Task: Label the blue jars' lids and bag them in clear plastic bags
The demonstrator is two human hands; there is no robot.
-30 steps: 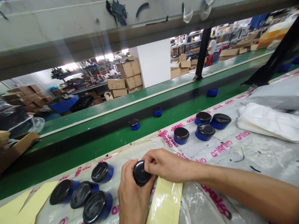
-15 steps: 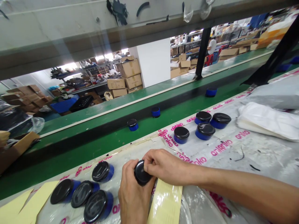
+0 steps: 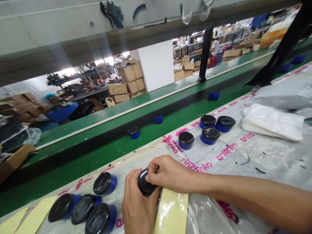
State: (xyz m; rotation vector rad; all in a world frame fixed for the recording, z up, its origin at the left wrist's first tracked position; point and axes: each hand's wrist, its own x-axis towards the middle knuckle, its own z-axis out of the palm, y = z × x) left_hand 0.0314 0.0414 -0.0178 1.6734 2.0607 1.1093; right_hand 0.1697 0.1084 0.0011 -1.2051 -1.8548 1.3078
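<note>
My left hand (image 3: 139, 203) is wrapped round a round container with a black lid (image 3: 145, 182), tilted toward me. Thumb and fingers of my right hand (image 3: 168, 172) press at the lid's upper right edge; whether they pinch anything thin is too small to tell. A yellow sheet (image 3: 172, 211) lies under and beside my hands. On the left are several blue containers with black lids (image 3: 104, 183). Another group of lidded containers (image 3: 210, 135) stands on the plastic-covered table (image 3: 234, 169) beyond my right hand.
Behind the table runs a green conveyor (image 3: 109, 149) carrying spaced blue containers (image 3: 158, 118). White sheets (image 3: 273, 122) are stacked at the right, yellow sheets (image 3: 37, 216) at the lower left. A grey beam (image 3: 73, 32) spans overhead, with a black post (image 3: 206, 55). A person (image 3: 215, 47) is far off.
The view has shifted slightly, so the surroundings appear a little further left. Both hands stay on the same container, with the right fingers moved slightly over its lid.
</note>
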